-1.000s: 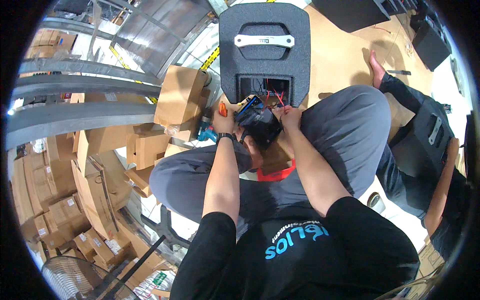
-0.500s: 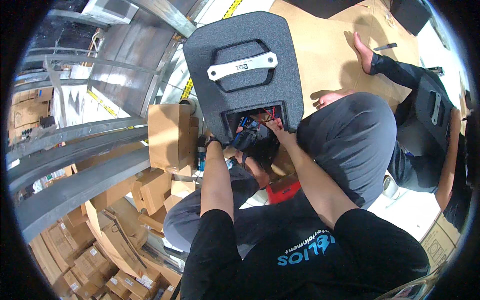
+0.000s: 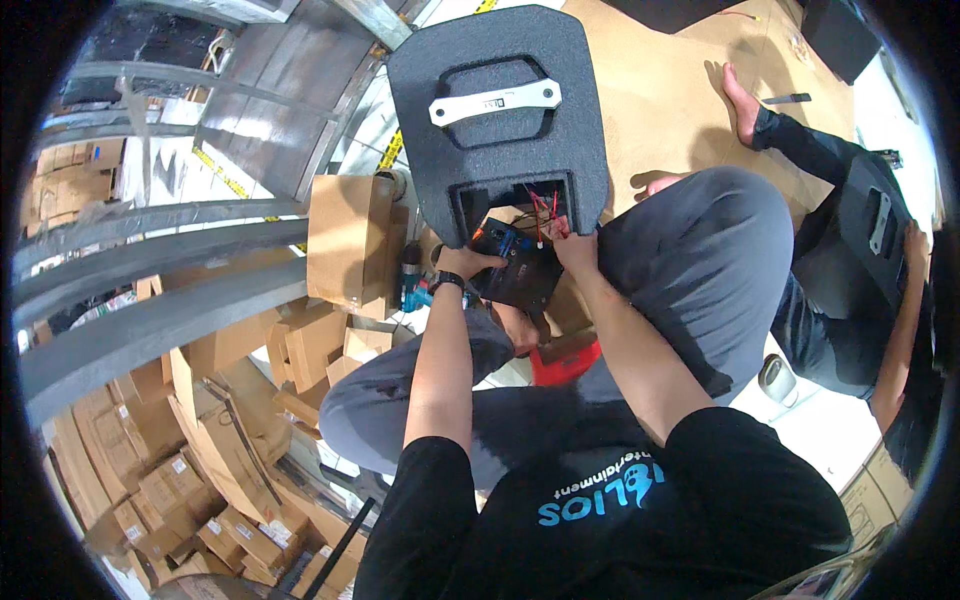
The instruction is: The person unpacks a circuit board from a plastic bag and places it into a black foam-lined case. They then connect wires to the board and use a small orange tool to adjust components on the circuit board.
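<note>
A black speaker cabinet (image 3: 415,165) with a silver handle (image 3: 495,103) stands in front of my knees, its rectangular opening (image 3: 462,205) facing me. Just outside that opening is a black amplifier module (image 3: 528,280) carrying a circuit board with blue parts. My left hand (image 3: 468,262) grips the module's left side, thumb across it. At the opening's right corner, my right hand (image 3: 576,250) has its fingers closed beside thin red and black wires (image 3: 541,205). Whether it pinches a wire or the cabinet's edge is hard to make out. The wires run from inside the cabinet.
Cardboard boxes (image 3: 345,240) stand to the left beside a metal rack (image 3: 170,290). A teal power drill (image 3: 411,275) is near my left forearm, and a red object (image 3: 566,362) lies below the module. At right, another person sits with a similar speaker cabinet (image 3: 862,225).
The amplifier module has come further out of the opening toward me, and its board shows more. My left hand has moved onto its side; my right hand has drawn back to the opening's corner.
</note>
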Available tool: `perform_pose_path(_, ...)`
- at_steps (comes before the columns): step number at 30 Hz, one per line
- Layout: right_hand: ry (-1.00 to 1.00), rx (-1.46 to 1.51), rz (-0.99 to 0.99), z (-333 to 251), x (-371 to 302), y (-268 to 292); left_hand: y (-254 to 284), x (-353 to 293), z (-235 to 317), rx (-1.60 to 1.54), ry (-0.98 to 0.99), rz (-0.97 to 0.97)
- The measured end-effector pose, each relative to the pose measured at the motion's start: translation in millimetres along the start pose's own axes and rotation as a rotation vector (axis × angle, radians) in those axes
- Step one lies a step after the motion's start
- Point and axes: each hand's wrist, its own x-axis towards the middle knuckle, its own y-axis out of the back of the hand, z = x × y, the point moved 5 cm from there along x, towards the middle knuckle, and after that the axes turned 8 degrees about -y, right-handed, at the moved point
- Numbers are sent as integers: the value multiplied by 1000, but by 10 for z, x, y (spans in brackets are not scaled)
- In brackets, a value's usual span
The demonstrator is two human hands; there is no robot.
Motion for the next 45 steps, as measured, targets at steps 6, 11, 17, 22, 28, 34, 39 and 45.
perform_pose_path(6,57,14,-15,-624,-210,446,-129,-778,419,175,120,212)
perform_pose_path(11,-47,-60,21,-759,-172,537,-492,-1297,781,211,88,336)
perform_pose_path(17,193,170,108,-893,-308,590,-762,-1681,1198,192,27,578)
perform_pose_path(22,-37,751,-486,-355,110,-183,-820,-1723,1192,152,81,415)
perform_pose_path(28,-260,1032,-586,24,373,-555,-1053,-1722,1054,-49,-59,265)
perform_pose_path(34,30,279,-706,-413,103,-215,-1068,-1539,907,-183,-100,329)
perform_pose_path(39,62,433,-910,-827,-47,-30,-622,-1241,519,-460,-8,489)
perform_pose_path(45,-140,468,-1000,-961,-132,140,-376,-877,355,-511,-105,185)
